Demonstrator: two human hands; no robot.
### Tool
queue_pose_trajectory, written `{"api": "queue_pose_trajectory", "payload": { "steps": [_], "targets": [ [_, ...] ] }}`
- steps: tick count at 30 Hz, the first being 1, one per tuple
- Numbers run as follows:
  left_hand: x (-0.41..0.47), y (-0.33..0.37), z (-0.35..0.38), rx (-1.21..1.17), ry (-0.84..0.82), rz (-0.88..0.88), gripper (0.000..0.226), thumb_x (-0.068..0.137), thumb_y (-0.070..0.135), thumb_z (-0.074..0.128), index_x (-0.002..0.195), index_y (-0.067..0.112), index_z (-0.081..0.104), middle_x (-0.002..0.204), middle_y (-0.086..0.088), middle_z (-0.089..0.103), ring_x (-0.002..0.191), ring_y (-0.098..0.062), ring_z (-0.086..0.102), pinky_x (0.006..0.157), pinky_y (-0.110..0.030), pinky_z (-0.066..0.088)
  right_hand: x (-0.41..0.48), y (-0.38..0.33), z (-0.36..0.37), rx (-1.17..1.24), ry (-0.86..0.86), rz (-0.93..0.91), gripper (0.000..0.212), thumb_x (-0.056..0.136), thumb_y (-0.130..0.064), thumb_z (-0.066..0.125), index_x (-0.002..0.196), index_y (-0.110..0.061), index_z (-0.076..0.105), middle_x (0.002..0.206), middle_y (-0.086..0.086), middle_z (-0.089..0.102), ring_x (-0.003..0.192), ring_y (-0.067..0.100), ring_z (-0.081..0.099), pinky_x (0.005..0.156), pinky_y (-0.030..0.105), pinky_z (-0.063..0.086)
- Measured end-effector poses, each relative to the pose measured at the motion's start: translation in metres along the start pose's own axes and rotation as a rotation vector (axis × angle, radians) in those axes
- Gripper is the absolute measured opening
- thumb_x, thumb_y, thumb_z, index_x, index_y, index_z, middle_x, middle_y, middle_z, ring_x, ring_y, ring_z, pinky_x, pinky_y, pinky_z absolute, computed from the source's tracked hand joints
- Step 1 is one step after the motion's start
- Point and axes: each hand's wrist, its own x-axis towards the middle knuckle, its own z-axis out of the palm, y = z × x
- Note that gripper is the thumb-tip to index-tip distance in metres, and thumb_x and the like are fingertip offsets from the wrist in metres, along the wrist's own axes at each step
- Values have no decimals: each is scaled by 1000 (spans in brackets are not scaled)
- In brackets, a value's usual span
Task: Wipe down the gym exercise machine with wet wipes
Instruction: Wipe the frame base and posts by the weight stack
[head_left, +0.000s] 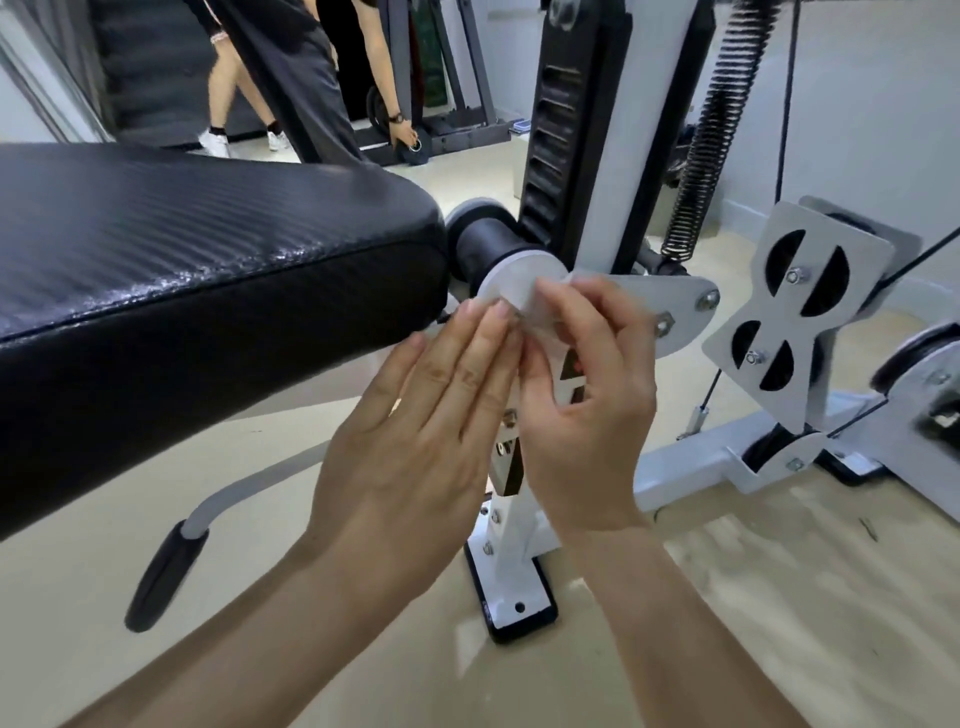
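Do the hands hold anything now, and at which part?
The right hand pinches a thin, blurred whitish wipe near its top; the left hand only touches its left edge with straight fingers.

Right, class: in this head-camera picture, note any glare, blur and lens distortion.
Head view: glare glints along the front edge of the black seat pad; the wipe held by the right hand is motion-blurred; the white upright leans with wide-angle distortion.
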Motion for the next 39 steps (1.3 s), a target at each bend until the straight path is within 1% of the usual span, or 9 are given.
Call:
{"api": "queue_pose_trajectory", "payload": {
  "steps": [5,11,14,20,23,28,32,36,39],
  "targets": [
    [15,14,5,55,101,-47,54,102,13,8,152,-3,16,161,-15,3,150,-28,-1,122,-49,3,-31,16,7,-196,-222,-150,55,97,1,56,143,9,28,152,25,33,145,31,30,115,49,34],
    [52,3,7,330,177,114,56,105,24,19,155,4,5,163,-5,3,146,-15,-4,117,-50,-11,-6,17,1,-252,-177,-36,67,96,-6,56,149,7,16,159,21,15,150,23,13,119,45,24],
    [38,-12,1,274,120,107,54,103,17,11,155,2,10,163,-11,9,150,-24,8,121,-47,-2,-11,7,9,-221,-229,-109,67,96,-3,55,147,11,14,158,26,13,150,31,12,118,51,26],
    [33,-3,-12,116,126,65,59,99,13,0,152,-2,20,161,-16,18,149,-30,17,121,-48,8,1,27,-12,-368,-309,-332,58,102,-17,42,150,-1,14,158,8,20,149,22,21,121,44,19],
    [54,8,-2,111,179,79,57,100,15,5,152,0,22,160,-14,20,149,-26,14,121,-46,1,21,47,-27,-458,-334,-315,57,104,-20,40,151,-4,12,159,5,20,149,21,20,122,44,17],
    [79,17,10,33,153,167,56,101,16,7,149,1,29,156,-13,32,145,-27,20,120,-43,-3,32,67,-45,-470,-272,-273,45,107,-25,32,145,-3,39,150,12,44,142,27,38,113,53,33],
    [78,2,-6,94,133,190,58,99,19,11,150,0,30,156,-17,32,145,-33,26,119,-53,6,51,48,-46,-321,-121,-202,26,96,-10,53,115,-7,71,113,9,65,103,24,59,86,39,50],
    [78,0,-27,9,135,7,52,98,21,31,143,-2,41,152,-19,38,139,-36,37,118,-52,17,70,14,-31,-112,-97,-156,13,86,4,63,92,-3,72,89,8,61,80,13,56,69,27,50],
    [79,3,-38,-23,94,-145,51,100,20,35,143,-8,36,151,-25,34,137,-41,34,118,-53,19,80,4,-22,-34,-159,-285,12,90,3,62,97,4,72,97,15,65,89,21,62,80,29,53]
  ]
}}
